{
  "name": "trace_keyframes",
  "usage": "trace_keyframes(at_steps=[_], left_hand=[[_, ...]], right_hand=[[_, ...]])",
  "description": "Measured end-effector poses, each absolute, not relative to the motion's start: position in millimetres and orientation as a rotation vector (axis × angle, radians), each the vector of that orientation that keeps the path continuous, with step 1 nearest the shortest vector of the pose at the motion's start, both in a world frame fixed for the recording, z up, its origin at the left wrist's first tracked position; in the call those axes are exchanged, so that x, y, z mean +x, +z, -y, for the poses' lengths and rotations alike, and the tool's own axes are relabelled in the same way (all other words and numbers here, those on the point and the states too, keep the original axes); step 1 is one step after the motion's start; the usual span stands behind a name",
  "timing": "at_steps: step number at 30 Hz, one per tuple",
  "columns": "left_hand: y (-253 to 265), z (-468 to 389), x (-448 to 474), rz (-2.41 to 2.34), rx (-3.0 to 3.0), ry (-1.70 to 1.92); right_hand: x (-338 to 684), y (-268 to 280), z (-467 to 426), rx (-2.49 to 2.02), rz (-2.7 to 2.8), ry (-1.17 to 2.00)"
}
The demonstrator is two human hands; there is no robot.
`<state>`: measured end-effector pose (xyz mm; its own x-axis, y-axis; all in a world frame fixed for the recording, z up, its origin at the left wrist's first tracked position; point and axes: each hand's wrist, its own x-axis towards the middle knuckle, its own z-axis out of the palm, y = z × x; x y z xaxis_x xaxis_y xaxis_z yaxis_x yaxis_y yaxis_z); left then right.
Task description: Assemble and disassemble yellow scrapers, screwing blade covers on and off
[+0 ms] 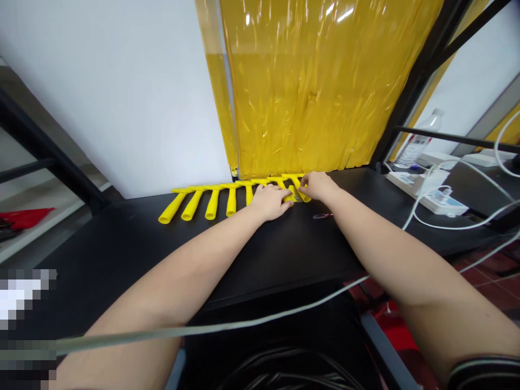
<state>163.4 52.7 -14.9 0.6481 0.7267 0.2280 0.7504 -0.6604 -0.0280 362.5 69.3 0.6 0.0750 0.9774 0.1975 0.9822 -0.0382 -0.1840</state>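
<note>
A row of yellow T-shaped plastic tools (211,205) with hollow tube handles lies along the back edge of the black table (309,244), open handle ends toward me. My left hand (270,202) rests over the right part of the row, its thumb and forefinger around the handle of one yellow tool (290,193); it covers others in part. At the right end, my right hand (319,186) has its fingers bent together on the last yellow tool (301,190). A small screwdriver (323,216) with a clear handle lies just below my right wrist.
A yellow plastic strip curtain (317,97) and a white panel (134,97) stand behind the table. At right are a power strip (430,192), white cables (463,226) and a plastic bottle (420,140). Another pale cable (244,323) crosses in front of me.
</note>
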Motion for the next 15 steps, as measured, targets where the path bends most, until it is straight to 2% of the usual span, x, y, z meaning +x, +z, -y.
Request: trace_keyframes(at_steps=[6,15], left_hand=[[-18,-53,162,1.247,-2.749,-0.326],[-20,-52,162,1.265,-2.760,-0.338]], right_hand=[[413,11,-74,-2.041,1.759,-0.047],[435,6,-77,-2.140,1.769,0.159]])
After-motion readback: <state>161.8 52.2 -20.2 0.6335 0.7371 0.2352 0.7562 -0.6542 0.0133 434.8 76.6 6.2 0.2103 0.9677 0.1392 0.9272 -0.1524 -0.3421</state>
